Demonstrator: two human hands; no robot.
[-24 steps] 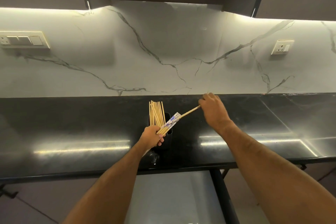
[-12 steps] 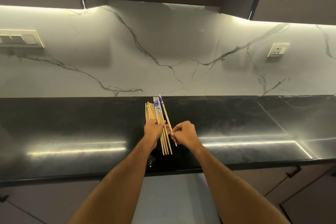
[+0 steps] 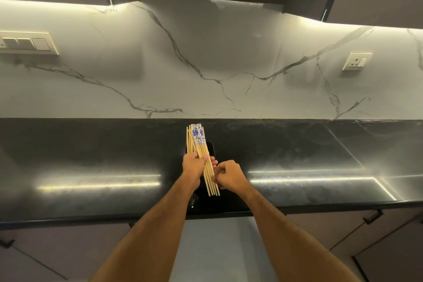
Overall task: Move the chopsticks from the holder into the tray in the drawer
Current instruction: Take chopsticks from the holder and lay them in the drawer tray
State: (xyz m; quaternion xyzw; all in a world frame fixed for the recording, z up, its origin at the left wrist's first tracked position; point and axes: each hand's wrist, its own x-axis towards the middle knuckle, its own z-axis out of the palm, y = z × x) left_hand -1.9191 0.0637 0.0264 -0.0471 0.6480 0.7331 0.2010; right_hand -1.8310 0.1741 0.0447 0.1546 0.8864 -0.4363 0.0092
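— What's the left hand (image 3: pixel 194 167) doing?
— Its fingers are gripping the chopsticks (image 3: pixel 201 155) in a bundle, just above the holder (image 3: pixel 211 151) on the table (image 3: pixel 91 155).
— And the right hand (image 3: pixel 229 175)?
— Its fingers are pinching the bundle's lower ends, beside the holder.

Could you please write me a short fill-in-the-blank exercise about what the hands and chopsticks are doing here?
1. The bundle of chopsticks is gripped in the ____ hand.
2. The right hand touches the bundle near its ____ ends.
3. The decorated chopstick tops are white and ____.
4. The worktop below is ____ in colour.

Missing words: left; lower; blue; black
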